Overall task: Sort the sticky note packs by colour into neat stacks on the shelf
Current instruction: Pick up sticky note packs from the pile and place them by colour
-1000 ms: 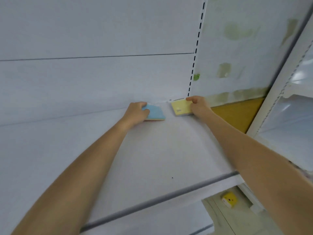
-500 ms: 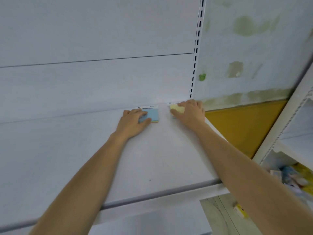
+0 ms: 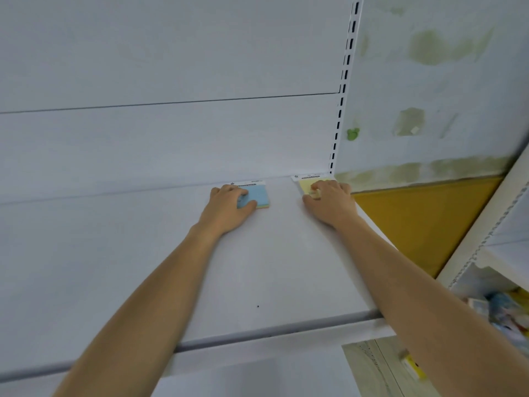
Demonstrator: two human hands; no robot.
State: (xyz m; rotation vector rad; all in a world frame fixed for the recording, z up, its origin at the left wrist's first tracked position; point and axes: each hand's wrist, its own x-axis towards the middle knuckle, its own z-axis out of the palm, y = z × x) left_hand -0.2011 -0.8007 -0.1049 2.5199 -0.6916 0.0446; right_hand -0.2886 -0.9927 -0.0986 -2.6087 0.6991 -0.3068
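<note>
Back of shelf [image 3: 257,267], against the rear panel: your left hand [image 3: 229,206] lies flat, fingers spread, pressing the blue pack [image 3: 259,196], your right hand [image 3: 329,200] likewise on the yellow pack [image 3: 305,186], evidently squaring each colour's separate stack.
</note>
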